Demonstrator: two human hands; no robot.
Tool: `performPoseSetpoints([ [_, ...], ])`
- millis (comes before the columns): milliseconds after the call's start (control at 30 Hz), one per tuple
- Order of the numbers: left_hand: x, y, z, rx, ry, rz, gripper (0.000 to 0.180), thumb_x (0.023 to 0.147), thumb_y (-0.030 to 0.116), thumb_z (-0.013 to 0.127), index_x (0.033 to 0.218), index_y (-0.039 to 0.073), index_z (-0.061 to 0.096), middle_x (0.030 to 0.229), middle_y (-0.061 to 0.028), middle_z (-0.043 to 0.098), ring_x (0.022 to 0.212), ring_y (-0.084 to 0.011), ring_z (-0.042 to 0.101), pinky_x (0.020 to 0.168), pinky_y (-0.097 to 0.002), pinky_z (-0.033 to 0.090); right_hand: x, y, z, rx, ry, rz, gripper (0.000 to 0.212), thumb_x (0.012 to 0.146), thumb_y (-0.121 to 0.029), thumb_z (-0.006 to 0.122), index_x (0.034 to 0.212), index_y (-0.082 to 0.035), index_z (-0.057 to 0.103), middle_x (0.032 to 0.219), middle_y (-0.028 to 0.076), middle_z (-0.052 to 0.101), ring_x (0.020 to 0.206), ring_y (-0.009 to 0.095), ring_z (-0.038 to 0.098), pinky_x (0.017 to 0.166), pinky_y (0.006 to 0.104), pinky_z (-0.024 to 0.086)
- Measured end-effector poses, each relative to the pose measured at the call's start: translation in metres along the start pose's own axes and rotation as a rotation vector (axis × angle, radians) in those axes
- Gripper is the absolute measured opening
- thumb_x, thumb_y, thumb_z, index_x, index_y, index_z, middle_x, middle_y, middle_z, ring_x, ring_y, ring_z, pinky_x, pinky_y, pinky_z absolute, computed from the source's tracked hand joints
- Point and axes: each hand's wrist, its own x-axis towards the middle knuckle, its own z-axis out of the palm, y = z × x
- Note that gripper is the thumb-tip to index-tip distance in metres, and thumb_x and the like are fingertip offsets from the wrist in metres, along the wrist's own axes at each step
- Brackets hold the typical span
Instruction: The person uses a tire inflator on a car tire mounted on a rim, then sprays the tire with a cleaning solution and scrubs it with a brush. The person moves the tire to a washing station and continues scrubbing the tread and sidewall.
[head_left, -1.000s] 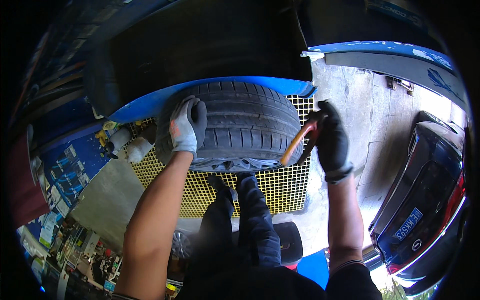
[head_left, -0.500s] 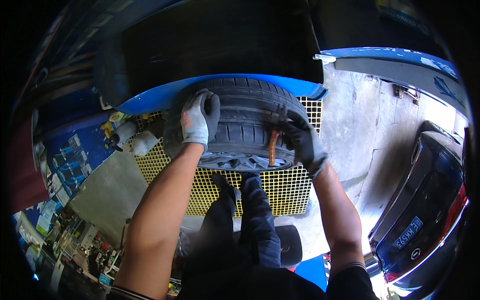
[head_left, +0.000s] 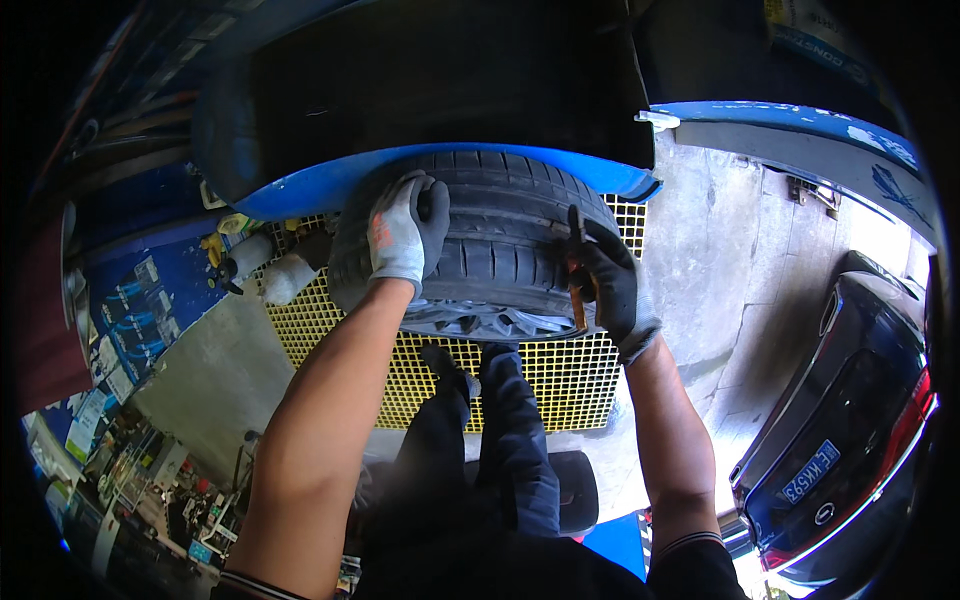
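A black tyre (head_left: 490, 225) on a spoked wheel rim (head_left: 480, 322) stands upright in front of me, its tread facing up. My left hand (head_left: 408, 228), in a grey-and-black work glove, presses curled against the left part of the tread; whatever its fingers may hold is hidden. My right hand (head_left: 610, 285), in a matching glove, is closed round a slim tool with an orange-brown handle (head_left: 577, 303) at the right side of the tyre. The handle points down toward the rim, and a dark narrow end sticks up past my fingers over the tread. Its exact kind cannot be made out.
A blue-edged dark machine panel (head_left: 420, 90) overhangs the tyre's far side. Yellow grating (head_left: 570, 385) lies under the wheel and my feet. Bottles (head_left: 290, 280) stand at the left, by a blue cabinet (head_left: 150, 310). A dark car (head_left: 850, 430) is parked at the right.
My right hand has shifted slightly right and down, and the tool with it; its dark end now shows above my fingers. My left hand stays curled on the tread.
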Motion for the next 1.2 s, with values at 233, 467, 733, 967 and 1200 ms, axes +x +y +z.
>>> performPoseSetpoints([
  [233,-0.001,-0.003,0.002,0.011,-0.003,-0.008,0.022,0.096,0.023,0.075,0.11,0.007,0.079,0.115,-0.0147,0.08,0.108,-0.0377,0.075,0.1,-0.0451,0.06,0.01,0.022,-0.022,-0.198,-0.08,-0.319,0.04,0.115,-0.016,0.054,0.154,-0.009,0.062,0.139,0.011,0.071,0.111,0.019,0.074,0.095,0.0326,0.06],
  [467,-0.002,-0.006,0.003,0.009,0.005,0.028,0.023,0.097,0.022,0.073,0.113,0.007,0.079,0.116,-0.0145,0.079,0.111,-0.0375,0.074,0.102,-0.0446,0.059,0.012,0.016,-0.013,-0.588,0.062,-0.291,0.038,0.1,-0.005,0.075,0.138,-0.007,0.073,0.128,0.013,0.08,0.114,0.024,0.077,0.096,0.0335,0.059],
  [733,-0.002,-0.006,0.003,0.002,-0.045,-0.008,0.025,0.099,0.023,0.072,0.116,0.007,0.08,0.12,-0.015,0.079,0.113,-0.0377,0.075,0.103,-0.0439,0.06,0.002,-0.009,-0.022,-1.187,0.149,-0.341,0.035,0.101,-0.018,0.076,0.136,-0.013,0.075,0.122,0.019,0.079,0.107,0.04,0.077,0.093,0.0449,0.06],
  [967,-0.003,-0.012,0.001,0.028,-0.108,-0.028,0.028,0.1,0.017,0.066,0.124,0.008,0.077,0.13,-0.0146,0.077,0.121,-0.0357,0.073,0.108,-0.0426,0.058,0.035,0.014,-0.058,-1.0,-0.026,-0.344,0.047,0.097,-0.002,0.075,0.143,-0.008,0.068,0.124,0.025,0.073,0.113,0.043,0.073,0.105,0.046,0.056],
  [1200,-0.002,-0.013,0.003,0.05,-0.102,0.015,0.028,0.101,0.017,0.064,0.124,0.008,0.077,0.13,-0.0137,0.077,0.121,-0.0355,0.072,0.109,-0.0431,0.057,0.057,-0.012,-0.074,-1.147,-0.16,-0.406,0.047,0.099,-0.012,0.077,0.143,-0.003,0.063,0.123,0.026,0.073,0.109,0.042,0.074,0.1,0.047,0.059],
])
